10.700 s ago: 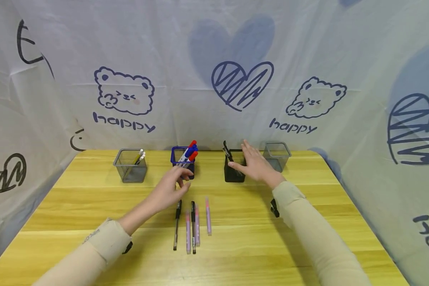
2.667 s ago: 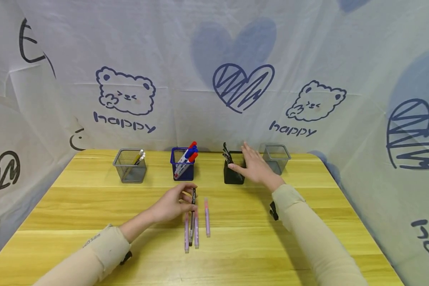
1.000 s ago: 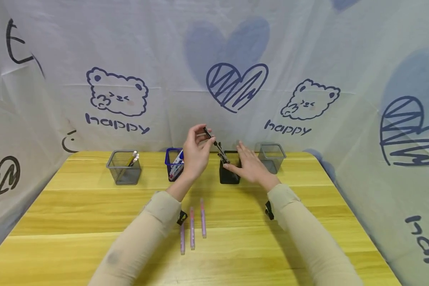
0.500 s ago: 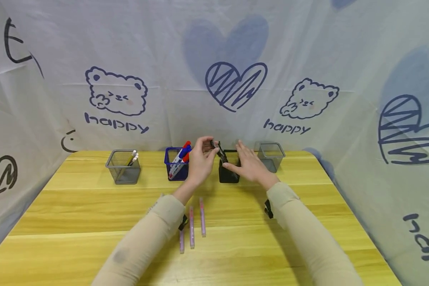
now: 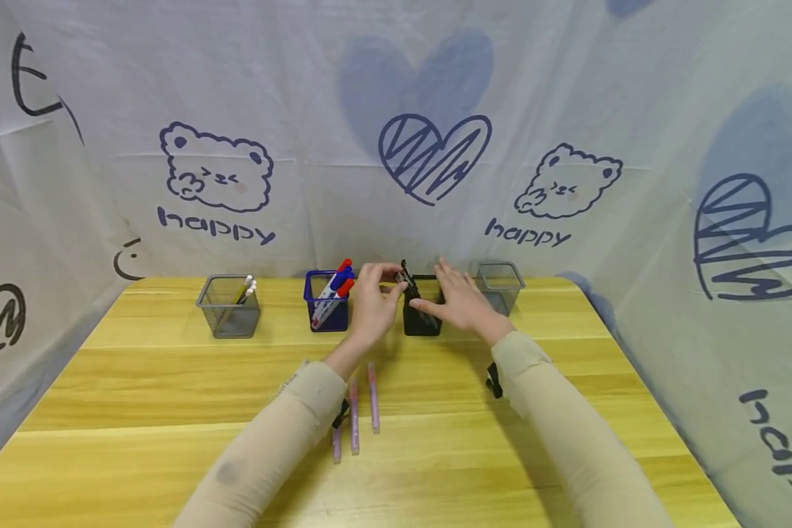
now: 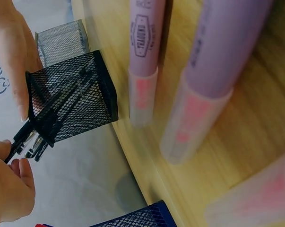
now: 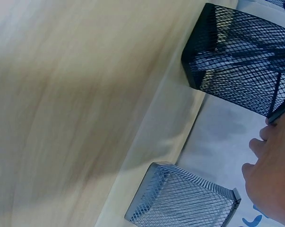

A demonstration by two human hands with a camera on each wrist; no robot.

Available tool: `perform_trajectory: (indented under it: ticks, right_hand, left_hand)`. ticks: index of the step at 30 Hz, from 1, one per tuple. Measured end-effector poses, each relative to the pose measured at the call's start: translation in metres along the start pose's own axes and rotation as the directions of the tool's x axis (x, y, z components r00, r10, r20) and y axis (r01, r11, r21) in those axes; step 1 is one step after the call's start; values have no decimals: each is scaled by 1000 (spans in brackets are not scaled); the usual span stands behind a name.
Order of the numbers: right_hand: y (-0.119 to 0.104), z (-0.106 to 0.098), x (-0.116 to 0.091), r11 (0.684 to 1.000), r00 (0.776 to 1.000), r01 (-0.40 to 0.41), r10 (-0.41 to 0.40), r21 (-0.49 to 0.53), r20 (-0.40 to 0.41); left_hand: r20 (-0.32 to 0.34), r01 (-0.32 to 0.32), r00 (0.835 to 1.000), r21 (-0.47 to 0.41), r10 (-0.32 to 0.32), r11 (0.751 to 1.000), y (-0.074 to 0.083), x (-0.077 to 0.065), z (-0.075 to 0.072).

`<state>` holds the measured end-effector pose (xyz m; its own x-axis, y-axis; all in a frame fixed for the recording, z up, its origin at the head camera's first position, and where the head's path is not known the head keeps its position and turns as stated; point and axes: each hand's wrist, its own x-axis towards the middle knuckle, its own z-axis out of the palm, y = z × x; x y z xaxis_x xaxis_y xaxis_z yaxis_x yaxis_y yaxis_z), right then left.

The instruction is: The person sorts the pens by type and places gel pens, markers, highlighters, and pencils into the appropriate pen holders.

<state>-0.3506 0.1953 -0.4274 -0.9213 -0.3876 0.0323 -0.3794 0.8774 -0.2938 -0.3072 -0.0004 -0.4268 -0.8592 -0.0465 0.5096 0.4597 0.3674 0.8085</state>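
Note:
My left hand [image 5: 372,304] pinches the upper end of a black pen [image 6: 20,137] at the mouth of the black mesh pen holder [image 5: 422,323]. In the left wrist view the pen leans into the holder beside other black pens [image 6: 37,146], their lower parts showing through the mesh. My right hand [image 5: 462,301] rests against the right side of that holder, fingers extended and thumb across its front rim. Beneath my left forearm lie three purple-and-pink highlighters [image 5: 373,400] on the wooden table, one partly hidden by the sleeve.
To the left stand a blue mesh holder [image 5: 330,317] with red and blue markers [image 5: 338,286], and a grey mesh holder [image 5: 231,323] with white-ended pens [image 5: 247,287]. Another grey mesh holder [image 5: 504,290] stands behind my right hand. A printed cloth [image 5: 343,198] hangs behind the table [image 5: 138,455].
Both black pens have gone from the table since the earliest frame. My left hand has carried the latest one up to the black holder and lowered it in. The right hand has stayed there.

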Motion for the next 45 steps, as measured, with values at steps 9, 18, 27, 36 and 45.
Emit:
perform_trajectory:
  ticks: [9,18,27,36,45]
  right_hand:
    - [2,-7,-4,999,1000,10,-11,-36,-20]
    - [26,-27,-19,996,977,75,-82,-46,-197]
    - [72,-41,-26,999,966,10,-19,-37,-259]
    - [113,-41,-26,995,983,-87,77,-54,-167]
    - [127,-38,-25,990,990,-128,123,-64,-71]
  left_hand:
    - [38,55,998,81,-58,995,0,-4,1]
    - [46,-34,998,33,33,999,9,-12,-17]
    - [91,-122,989,31,119,992,16,-31,-54]
    - [196,-189,968,145,159,971,0,-61,-95]
    - [369,-105,929,271,-3,957,-17,-89,-121]
